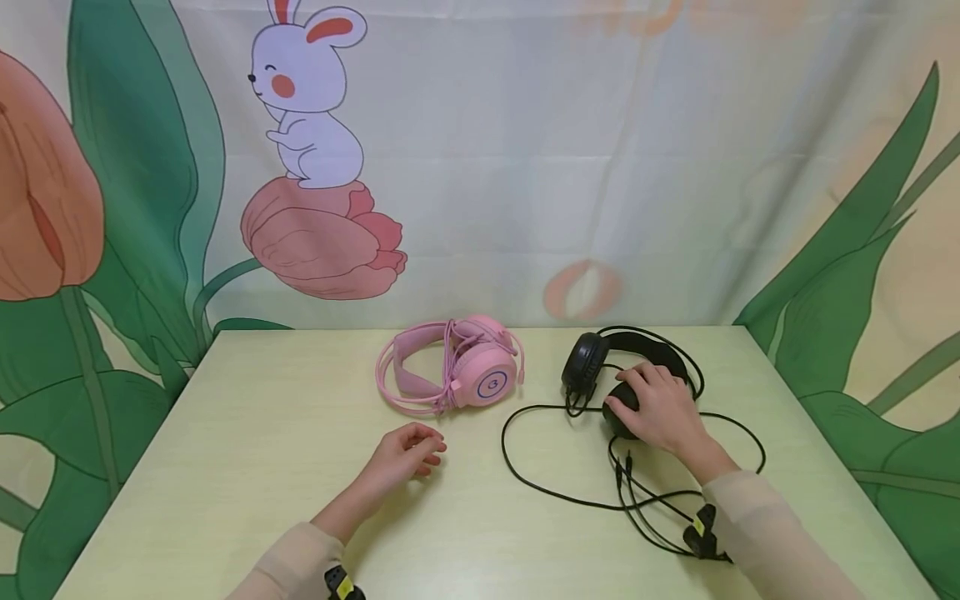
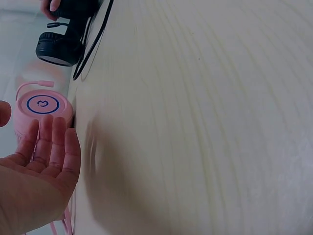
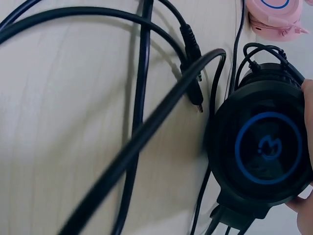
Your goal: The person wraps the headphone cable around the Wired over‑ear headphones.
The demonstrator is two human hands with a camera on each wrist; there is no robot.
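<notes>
"Where is the black headset [image 1: 583, 365]?"

"On the surface [image 1: 285, 433], to the right of the pink headset [image 1: 480, 375]. Its cable [image 3: 142, 78] loops in front, with two plugs [image 3: 194, 90] near the crossing strands."

"And the hands?"

"The right hand [image 1: 663, 408] grips the black headset's nearer earcup; its wrist view crops most of the fingers, so how far they wrap is hard to say. The left hand [image 1: 401, 454] is relaxed, holding nothing, just in front of the pink headset."
</notes>
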